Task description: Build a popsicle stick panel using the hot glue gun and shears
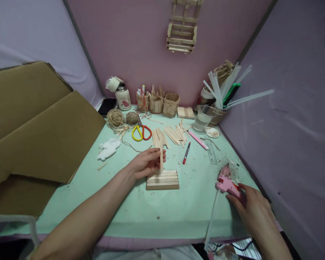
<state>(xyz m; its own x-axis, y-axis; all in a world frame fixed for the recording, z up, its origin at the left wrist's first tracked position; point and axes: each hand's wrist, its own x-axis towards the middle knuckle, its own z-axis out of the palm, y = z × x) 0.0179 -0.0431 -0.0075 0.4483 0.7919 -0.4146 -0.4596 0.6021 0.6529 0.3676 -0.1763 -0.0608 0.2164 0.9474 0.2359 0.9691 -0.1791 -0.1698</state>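
Note:
My left hand [148, 160] pinches a wooden craft stick [161, 155], held upright between thumb and fingers. Just below it lies a small slatted block of craft sticks [162, 184] laid side by side. At the right, my right hand [256, 207] has its thumb and fingers around the handle of a pink hot glue gun [227, 186], whose nozzle points away from me. A long translucent glue stick [212, 220] sticks out of the gun's back toward the table's front edge.
Loose craft sticks [173, 135], scissors [142, 133], twine [115, 118], a red-tipped pen [186, 153], a pink cutter [198, 140] and a clear ruler [211, 151] lie beyond. A cup of water [203, 119] stands back right. A cardboard box [43, 133] fills the left.

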